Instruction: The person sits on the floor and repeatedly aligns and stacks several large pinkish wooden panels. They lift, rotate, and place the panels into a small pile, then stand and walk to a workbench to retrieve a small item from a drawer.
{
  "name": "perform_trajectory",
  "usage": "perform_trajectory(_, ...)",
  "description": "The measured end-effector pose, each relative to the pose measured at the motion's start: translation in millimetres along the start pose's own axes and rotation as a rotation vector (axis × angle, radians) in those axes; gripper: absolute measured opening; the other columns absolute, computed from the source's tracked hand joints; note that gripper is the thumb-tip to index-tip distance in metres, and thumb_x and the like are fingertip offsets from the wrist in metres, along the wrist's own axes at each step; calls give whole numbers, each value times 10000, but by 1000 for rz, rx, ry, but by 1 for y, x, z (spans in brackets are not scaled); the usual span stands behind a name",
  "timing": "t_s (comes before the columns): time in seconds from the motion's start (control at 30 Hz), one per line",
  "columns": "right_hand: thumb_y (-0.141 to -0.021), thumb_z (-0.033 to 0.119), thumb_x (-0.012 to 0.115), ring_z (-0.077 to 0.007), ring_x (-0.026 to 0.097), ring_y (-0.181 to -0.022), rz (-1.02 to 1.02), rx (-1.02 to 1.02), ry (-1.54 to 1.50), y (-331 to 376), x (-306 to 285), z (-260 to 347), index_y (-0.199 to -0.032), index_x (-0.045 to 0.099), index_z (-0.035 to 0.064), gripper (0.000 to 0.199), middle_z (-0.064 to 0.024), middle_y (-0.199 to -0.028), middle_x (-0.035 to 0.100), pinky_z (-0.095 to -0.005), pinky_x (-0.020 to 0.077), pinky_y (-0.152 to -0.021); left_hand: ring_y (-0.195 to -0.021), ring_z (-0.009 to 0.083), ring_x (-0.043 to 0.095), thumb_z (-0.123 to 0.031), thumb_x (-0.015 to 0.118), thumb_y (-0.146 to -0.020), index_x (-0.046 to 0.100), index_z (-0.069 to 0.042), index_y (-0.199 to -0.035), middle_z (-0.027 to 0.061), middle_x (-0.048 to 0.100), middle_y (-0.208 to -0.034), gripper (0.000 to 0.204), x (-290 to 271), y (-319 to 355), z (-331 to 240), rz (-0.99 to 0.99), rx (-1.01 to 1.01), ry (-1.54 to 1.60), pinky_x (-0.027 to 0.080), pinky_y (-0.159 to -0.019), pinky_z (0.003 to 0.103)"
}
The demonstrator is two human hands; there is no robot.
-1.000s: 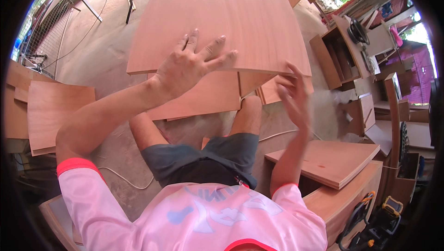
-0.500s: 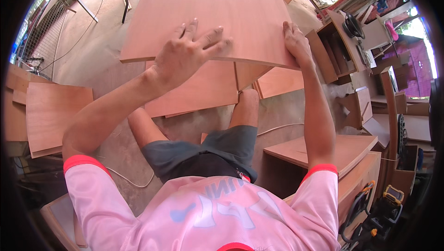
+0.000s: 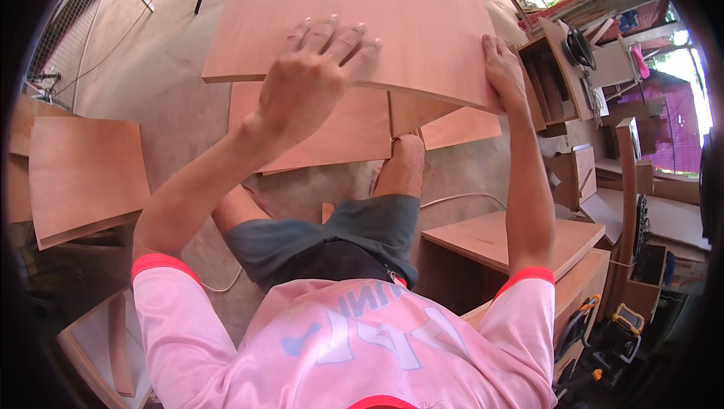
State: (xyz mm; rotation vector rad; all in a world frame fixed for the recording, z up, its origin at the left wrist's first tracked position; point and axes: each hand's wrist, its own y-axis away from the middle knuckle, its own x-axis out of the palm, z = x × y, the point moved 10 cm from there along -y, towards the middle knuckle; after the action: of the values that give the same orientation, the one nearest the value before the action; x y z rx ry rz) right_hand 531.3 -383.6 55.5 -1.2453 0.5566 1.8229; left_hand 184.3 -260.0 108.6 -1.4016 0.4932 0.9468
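— The left hand (image 3: 305, 81): gripping anything?
— No, it's open, fingers spread over the top face of the large wooden panel (image 3: 411, 24), just in from its near edge.
— And the right hand (image 3: 507, 77)?
— At the panel's right edge, close to the near right corner, fingertips on top. Whatever is underneath is hidden, so I can't tell whether it grips.
— Where's the panel itself?
— Above a lower panel (image 3: 332, 134) and an angled board (image 3: 422, 111), with the concrete floor (image 3: 181, 100) beyond its left edge. I can't see what bears it.
— Which step is this, would you say?
— My reading: steadying or lining up the panel.
— And a next move would call for what?
— For any shift, a sure hold at both side edges; the left hand's spread fingers can press, but hardly lift.
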Motion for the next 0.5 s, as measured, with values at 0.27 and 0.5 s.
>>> perform_trajectory(0.27, -1001, 632, 435, -495, 568, -1251, -28, -24, 42, 0, -13, 6, -1456, 533, 83, 720, -278, -1327, 626, -521, 438, -1074, -1101, 304, 619, -44, 680, -891, 635, -86, -1248, 85, 678, -1186, 362, 64, 131, -42, -90, -390, 821, 492, -935, 374)
perform_trajectory(0.5, -1019, 568, 434, -511, 567, -1218, -27, -95, -57, 2, -8, 9, -1336, 594, 49, 629, -309, -1261, 638, -538, 445, -1032, -1242, 414, 552, -495, 547, -1008, 382, -39, -1492, 239, 466, -1462, 685, 326, 299, -153, 528, -2144, 1856, 494, -1006, 543)
